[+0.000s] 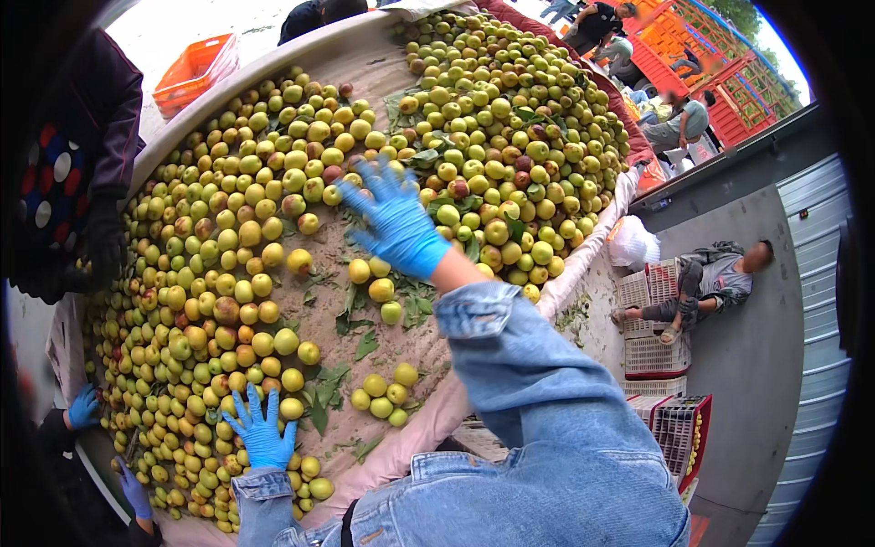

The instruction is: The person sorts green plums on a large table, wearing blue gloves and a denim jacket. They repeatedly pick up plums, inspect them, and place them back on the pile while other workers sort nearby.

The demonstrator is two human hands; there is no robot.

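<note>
Sorting looks barely half done: green-yellow fruits (273, 264) heaped along the far and left edges of the padded table (415, 438), with a bare strip mid-surface holding leaves (365, 342). Left hand (262, 436), fingers spread, rests on fruit at the near edge; right hand (396, 221), fingers spread, reaches the far heap, grasping nothing.

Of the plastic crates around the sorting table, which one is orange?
The orange crate beyond the table's far left rim. The crates stacked on the ground to the right are white or red instead.
</note>
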